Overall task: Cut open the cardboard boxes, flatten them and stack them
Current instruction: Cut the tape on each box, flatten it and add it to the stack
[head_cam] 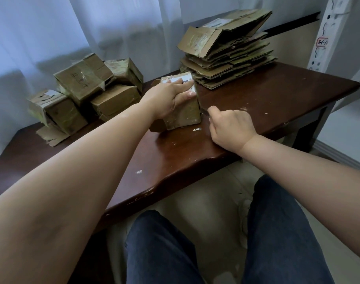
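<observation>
Head view, nearest zone: two knees in dark blue denim sit below the chipped front edge of a dark brown wooden table [277, 95], whose glossy top carries pale scratches and small white scraps. Right hand [231, 128] rests on the tabletop with fingers curled into a fist around a small cutting tool [204, 112]; only a short dark tip shows, meeting the lower right corner of the box. Left hand [171, 97] lies over the top of the small cardboard box [183, 115], fingers extended across a white shipping label and thumb wrapped down the near face, gripping it. This box stands at the table's centre, roughly cubic, brown, its faces coated in wrinkled, greenish translucent tape, with a loose flap at its left side. Farther left, a heap of unopened boxes [87, 95] of the same taped, dented cardboard sits piled at mixed angles, with a torn cardboard piece beside it. At the far right corner, a stack of flattened boxes [228, 56] lies in uneven layers, corrugated edges exposed, the top sheet bowed upward. Behind, white curtains hang.
</observation>
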Tool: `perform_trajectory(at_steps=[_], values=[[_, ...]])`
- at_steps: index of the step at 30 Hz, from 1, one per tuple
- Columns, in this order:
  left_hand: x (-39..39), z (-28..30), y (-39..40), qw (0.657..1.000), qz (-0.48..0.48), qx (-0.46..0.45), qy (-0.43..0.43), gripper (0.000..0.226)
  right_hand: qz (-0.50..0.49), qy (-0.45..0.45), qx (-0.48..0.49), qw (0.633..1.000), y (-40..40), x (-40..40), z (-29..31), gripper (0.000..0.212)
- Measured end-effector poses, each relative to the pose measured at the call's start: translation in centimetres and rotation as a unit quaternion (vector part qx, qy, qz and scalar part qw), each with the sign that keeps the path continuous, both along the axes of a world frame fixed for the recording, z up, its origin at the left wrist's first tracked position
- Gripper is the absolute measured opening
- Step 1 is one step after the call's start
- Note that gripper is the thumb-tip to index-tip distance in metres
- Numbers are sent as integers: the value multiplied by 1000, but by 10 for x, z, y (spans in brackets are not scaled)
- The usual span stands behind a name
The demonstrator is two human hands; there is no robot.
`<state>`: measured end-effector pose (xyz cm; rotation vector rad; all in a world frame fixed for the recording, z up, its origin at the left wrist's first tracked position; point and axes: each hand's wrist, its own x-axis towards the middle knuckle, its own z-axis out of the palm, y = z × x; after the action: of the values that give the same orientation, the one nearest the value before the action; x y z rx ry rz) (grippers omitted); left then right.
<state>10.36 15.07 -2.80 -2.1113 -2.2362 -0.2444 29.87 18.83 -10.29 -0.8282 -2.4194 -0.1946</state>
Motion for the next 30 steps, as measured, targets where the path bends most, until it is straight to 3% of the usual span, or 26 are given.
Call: perform_trajectory(at_steps=[4,7,13,19,24,27,30], values=[[-4,0,0,1000,-10,-3,-23,61,1,-91,-27,995,-2,1,13,14],[-8,1,-3,998,-23,-9,-53,67,6,-106,-44,993,2,7,17,20],[-19,7,-20,993,-53,-13,-100,74,-69,49,-179,980,17,25,15,23],[-21,32,-23,988,-77,-112,-69,72,-66,120,-201,970,23,7,21,15],[-26,25,-37,988,-85,-83,-103,73,-83,147,-231,958,26,-1,18,12],[-23,10,-39,995,-89,-32,-39,81,-101,150,-240,954,26,-6,16,17],[-9,-2,-33,998,-25,30,48,91,-115,177,-255,943,26,-9,16,21]])
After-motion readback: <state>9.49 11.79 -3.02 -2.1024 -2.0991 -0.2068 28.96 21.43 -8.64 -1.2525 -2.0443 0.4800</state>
